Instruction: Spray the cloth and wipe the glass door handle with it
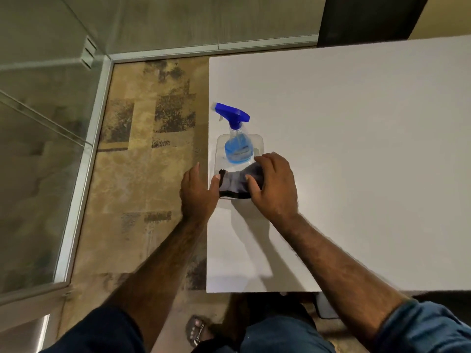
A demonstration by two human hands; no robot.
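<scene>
A grey cloth [235, 183] with a black edge lies in a clear plastic tray [257, 141] near the left edge of the white table [356, 149]. Behind it in the same tray stands a clear spray bottle [237, 149] of blue liquid with a blue trigger head. My right hand [274, 186] rests on the cloth's right end, fingers curled over it. My left hand [197, 191] is at the table's edge, its thumb touching the cloth's left end. The door handle is not visible.
Glass walls in metal frames [84, 174] run along the left and the back. The floor is patterned brown carpet [153, 149]. A dark pillar [367, 19] stands behind the table. My sandalled foot [197, 331] shows below the table's near edge.
</scene>
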